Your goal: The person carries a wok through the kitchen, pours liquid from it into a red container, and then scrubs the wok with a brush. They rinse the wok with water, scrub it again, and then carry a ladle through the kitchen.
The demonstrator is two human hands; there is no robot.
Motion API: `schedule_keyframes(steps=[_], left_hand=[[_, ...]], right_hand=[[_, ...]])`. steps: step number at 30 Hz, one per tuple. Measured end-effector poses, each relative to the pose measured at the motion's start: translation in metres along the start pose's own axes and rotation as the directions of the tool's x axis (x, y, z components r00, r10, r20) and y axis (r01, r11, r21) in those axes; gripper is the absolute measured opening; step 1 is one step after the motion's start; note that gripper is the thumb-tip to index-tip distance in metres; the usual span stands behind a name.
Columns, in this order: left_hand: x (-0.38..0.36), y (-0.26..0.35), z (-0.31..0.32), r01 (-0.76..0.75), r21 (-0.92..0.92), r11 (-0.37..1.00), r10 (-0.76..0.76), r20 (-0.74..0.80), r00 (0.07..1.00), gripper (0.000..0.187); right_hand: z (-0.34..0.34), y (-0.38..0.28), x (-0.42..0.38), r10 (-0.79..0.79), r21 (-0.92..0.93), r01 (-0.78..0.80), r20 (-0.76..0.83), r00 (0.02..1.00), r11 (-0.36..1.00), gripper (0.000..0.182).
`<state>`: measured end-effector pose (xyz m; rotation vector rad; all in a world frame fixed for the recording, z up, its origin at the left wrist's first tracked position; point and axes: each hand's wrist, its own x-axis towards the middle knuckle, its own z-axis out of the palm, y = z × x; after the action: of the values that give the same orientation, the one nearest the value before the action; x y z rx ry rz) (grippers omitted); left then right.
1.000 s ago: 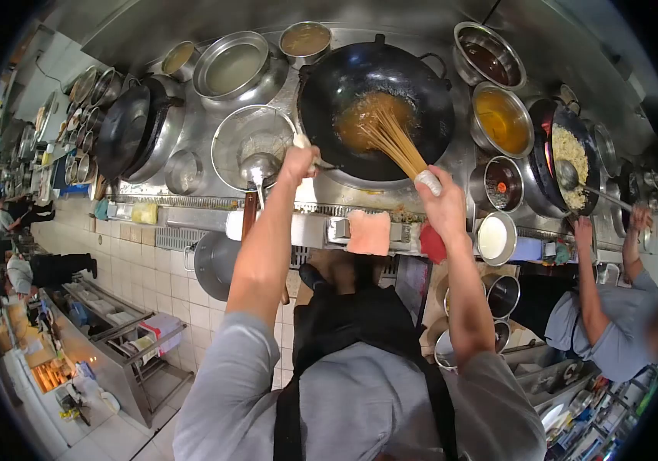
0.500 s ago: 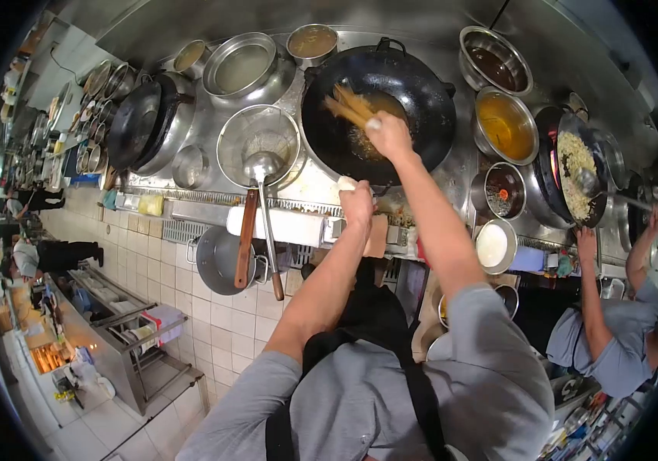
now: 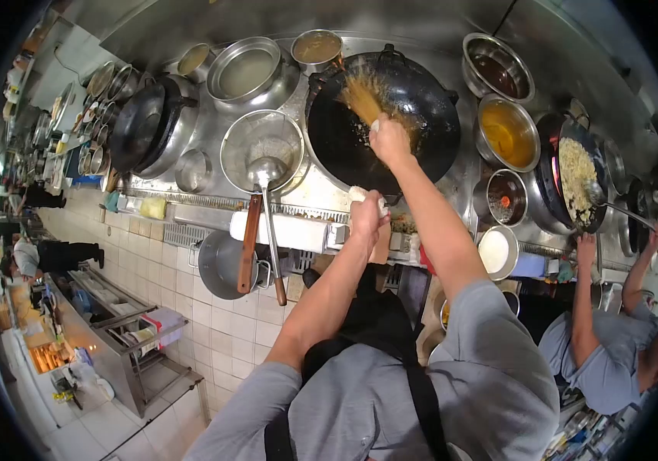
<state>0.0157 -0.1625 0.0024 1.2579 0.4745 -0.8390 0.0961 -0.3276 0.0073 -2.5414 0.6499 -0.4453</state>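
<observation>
My right hand (image 3: 389,142) is closed around the handle end of a bamboo wok brush (image 3: 364,100). The brush's splayed bristles are blurred over the upper left part of a black wok (image 3: 337,152), and brownish water sprays around them. At the wok's near rim, my left hand (image 3: 366,217) is closed on a bunched white cloth (image 3: 382,205). The hand and cloth hide that part of the rim.
Left of the wok, a strainer (image 3: 238,165) holds a ladle (image 3: 267,170). Metal bowls of liquid, one with yellow oil (image 3: 507,134), stand to the right. Farther right, a co-worker's hands work at another wok with pale food (image 3: 576,173). A grey pot (image 3: 225,265) sits below the counter.
The brush has swept through the wok, and the water pooled at the bottom now sprays up toward the far left rim. My left hand has shifted slightly right and down.
</observation>
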Motion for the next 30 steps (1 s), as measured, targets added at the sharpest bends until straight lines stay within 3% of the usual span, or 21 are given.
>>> schedule_keyframes(steps=[2, 3, 6, 7, 9, 11, 13, 17, 19, 21, 23, 25, 27, 30], left_hand=[[-0.001, -0.003, 0.002, -0.004, -0.023, 1.0, 0.003, -0.044, 0.999, 0.023], [-0.001, -0.001, 0.005, 0.001, -0.026, 1.0, -0.002, -0.041, 0.999, 0.023], [0.004, -0.006, 0.002, 0.009, -0.029, 1.0, -0.011, -0.052, 0.999, 0.023], [0.007, 0.001, 0.008, -0.005, -0.032, 0.999, 0.003, -0.041, 0.999, 0.023], [-0.005, -0.004, 0.006, -0.002, -0.015, 1.0, 0.001, -0.038, 0.999, 0.023], [-0.011, 0.001, 0.01, -0.004, -0.008, 1.0, 0.004, -0.037, 0.999, 0.022], [-0.002, -0.004, 0.004, 0.01, -0.004, 1.0, -0.01, -0.023, 1.0, 0.022], [-0.006, 0.0, 0.009, 0.042, -0.079, 0.996, -0.045, -0.032, 0.998, 0.02], [0.001, -0.004, 0.01, 0.053, -0.087, 0.995, -0.057, -0.048, 0.997, 0.019], [0.005, -0.008, 0.007, 0.068, -0.059, 0.996, -0.071, -0.057, 0.996, 0.019], [0.009, -0.012, 0.004, 0.079, -0.09, 0.993, -0.081, -0.014, 0.997, 0.019], [0.009, -0.009, 0.001, 0.083, -0.128, 0.988, -0.08, 0.026, 0.996, 0.018], [0.004, -0.01, 0.001, 0.049, -0.104, 0.993, -0.049, 0.0, 0.999, 0.019], [0.001, -0.016, -0.001, 0.005, -0.105, 0.994, -0.013, -0.07, 0.997, 0.019]], right_hand=[[-0.025, -0.014, -0.044, 0.012, -0.015, -0.01, 0.152, 0.988, 1.0, 0.024], [-0.034, -0.009, -0.072, -0.044, -0.002, 0.045, 0.142, 0.989, 0.999, 0.028], [-0.091, -0.009, -0.112, -0.002, -0.24, 0.069, 0.267, 0.964, 0.968, 0.037], [-0.102, -0.007, -0.106, 0.019, -0.319, 0.08, 0.296, 0.955, 0.944, 0.039], [-0.075, 0.023, -0.046, -0.046, -0.22, 0.102, 0.247, 0.968, 0.97, 0.034], [-0.044, 0.019, 0.014, 0.046, -0.175, -0.017, 0.158, 0.986, 0.984, 0.028], [-0.023, 0.001, 0.017, 0.06, -0.146, -0.04, 0.135, 0.989, 0.989, 0.023], [-0.035, -0.012, -0.076, 0.0, -0.121, 0.025, 0.205, 0.979, 0.992, 0.029], [-0.074, -0.008, -0.117, 0.035, -0.212, 0.029, 0.295, 0.955, 0.977, 0.033], [-0.114, 0.011, -0.12, 0.018, -0.394, 0.161, 0.415, 0.91, 0.905, 0.037], [-0.12, 0.043, -0.065, -0.046, -0.418, 0.204, 0.358, 0.933, 0.885, 0.025], [-0.083, 0.061, 0.005, -0.103, -0.359, 0.148, 0.139, 0.985, 0.921, 0.026], [-0.051, 0.028, 0.038, 0.1, -0.286, -0.041, 0.198, 0.975, 0.957, 0.024], [-0.003, -0.004, -0.022, 0.053, -0.105, -0.038, 0.14, 0.989, 0.994, 0.03]])
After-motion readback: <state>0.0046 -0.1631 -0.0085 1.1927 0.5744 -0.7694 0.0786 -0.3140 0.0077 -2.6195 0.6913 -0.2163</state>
